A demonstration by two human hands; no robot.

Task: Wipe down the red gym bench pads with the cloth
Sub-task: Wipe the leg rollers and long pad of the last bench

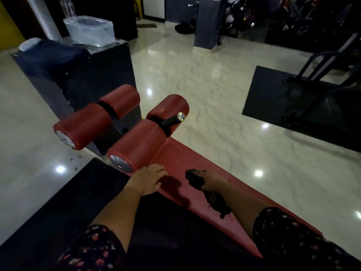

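The left hand (150, 179) is resting on the near-left edge of the red pad (181, 159), fingers loosely spread and holding nothing, just beside the metal end cap of the nearest roller (138, 142); the right hand (213, 181) is gripping a dark cloth (195, 178), fingers curled round its bunched front and pressing it onto the pad's surface; the rest of the cloth is trailing back under the forearm, with drops lying on the pad around its tail. Four red rollers are sitting in two pairs past the pad's far end; a black handle (172, 120) with a yellow-rimmed cap is sticking out between the nearer pair. A clear tub (91, 30) is standing on a black box (88, 71) behind the farther pair; a dark mat (273, 90) is lying on the pale floor (195, 75), well apart to the right.
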